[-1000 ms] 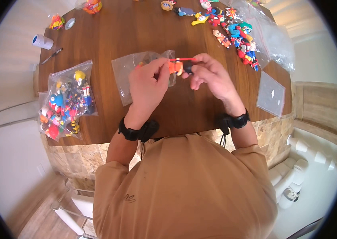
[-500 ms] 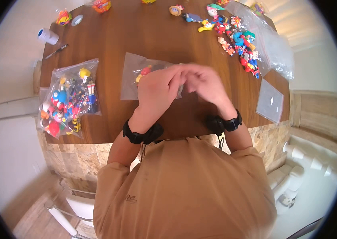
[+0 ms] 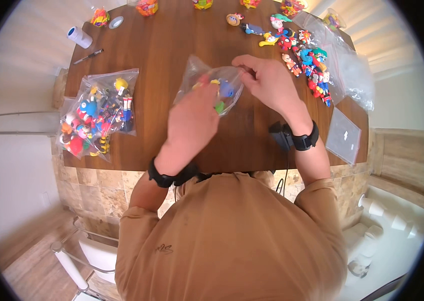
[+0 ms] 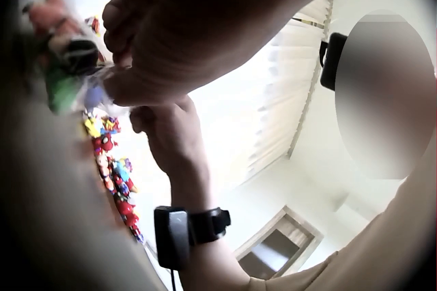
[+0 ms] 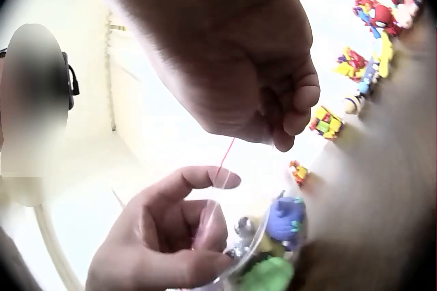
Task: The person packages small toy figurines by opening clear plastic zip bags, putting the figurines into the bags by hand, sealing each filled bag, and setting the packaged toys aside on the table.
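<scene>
My left hand (image 3: 192,123) and right hand (image 3: 274,85) both pinch 1 clear bag (image 3: 195,67), small toys (image 3: 226,89) inside it just beyond the left fingers.

From where I'm standing, the left hand (image 3: 192,125) covers part of the bag (image 3: 190,75), mid-frame in the head view. The top edge crops the tubs (image 3: 147,7). Upper left in the left wrist view, toys (image 4: 58,52) blur; the label (image 3: 345,135) is too small to read.

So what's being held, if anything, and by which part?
A clear plastic bag with toys inside, by its red-lined edge: left hand on one stretch, right hand on another.
</scene>
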`<state>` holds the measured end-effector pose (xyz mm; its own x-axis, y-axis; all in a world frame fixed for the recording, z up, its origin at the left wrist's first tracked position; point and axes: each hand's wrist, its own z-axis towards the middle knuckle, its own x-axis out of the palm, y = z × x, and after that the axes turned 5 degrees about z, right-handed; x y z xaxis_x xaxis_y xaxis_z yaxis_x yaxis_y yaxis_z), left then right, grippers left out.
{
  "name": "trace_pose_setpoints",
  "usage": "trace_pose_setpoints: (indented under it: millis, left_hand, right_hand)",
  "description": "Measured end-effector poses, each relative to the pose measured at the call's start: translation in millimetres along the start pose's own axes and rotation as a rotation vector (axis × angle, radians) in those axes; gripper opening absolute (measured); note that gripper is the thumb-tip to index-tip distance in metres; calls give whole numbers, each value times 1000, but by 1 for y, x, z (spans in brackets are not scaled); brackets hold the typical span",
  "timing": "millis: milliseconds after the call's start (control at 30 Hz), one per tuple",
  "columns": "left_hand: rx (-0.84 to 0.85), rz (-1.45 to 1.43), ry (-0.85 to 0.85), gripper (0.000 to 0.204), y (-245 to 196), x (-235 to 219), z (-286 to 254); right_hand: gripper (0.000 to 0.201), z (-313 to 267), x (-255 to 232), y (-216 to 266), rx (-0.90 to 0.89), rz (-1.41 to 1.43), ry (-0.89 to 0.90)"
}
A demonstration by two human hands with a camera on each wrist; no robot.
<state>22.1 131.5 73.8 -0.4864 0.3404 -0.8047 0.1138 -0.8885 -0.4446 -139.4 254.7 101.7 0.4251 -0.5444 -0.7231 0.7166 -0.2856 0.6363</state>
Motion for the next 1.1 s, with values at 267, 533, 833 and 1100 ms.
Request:
trace_pose_setpoints:
  millis: [267,533,833,1100]
  left_hand:
    - [-146,-9,148,8,21,-92,55]
    - [-148,-198,115,7,-1,-101,55]
    - [-17,-274,377,10,-27,13,-20]
    - [-41,-380,399,11,-42,38,-24]
  right_hand:
    - [19,32,-44,29,-164,-83,95]
    - [16,26,-52,24,-85,52,66]
    - [30,-33,-65,-63,207,-58,273]
    - [44,-34,-45,-141,112,-617,26]
